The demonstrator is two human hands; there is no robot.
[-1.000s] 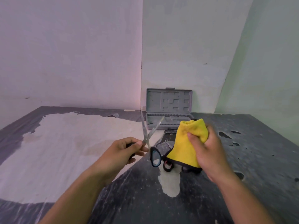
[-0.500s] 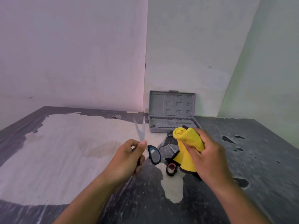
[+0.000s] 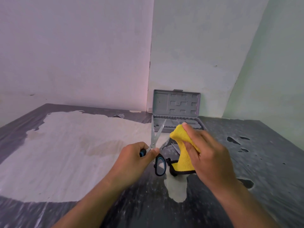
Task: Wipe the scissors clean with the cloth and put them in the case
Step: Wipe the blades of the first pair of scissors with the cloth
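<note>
My left hand point(image 3: 136, 155) grips a pair of scissors point(image 3: 154, 139) near the pivot, blades spread and pointing up and away, one black and blue handle loop hanging below my thumb. My right hand point(image 3: 209, 155) holds a folded yellow cloth point(image 3: 182, 145) just right of the blades, apart from them. The grey plastic case point(image 3: 176, 111) stands open behind, lid leaning on the wall. A second pair of scissors point(image 3: 174, 155) lies on the table, mostly hidden by the cloth.
The table point(image 3: 82, 145) has a worn dark top with large pale peeled patches. Walls close it in at the back and on the right, meeting in a corner behind the case.
The scissor blades, nearly closed half a second ago, have spread apart again. My right hand has lifted the cloth up toward the blades.
</note>
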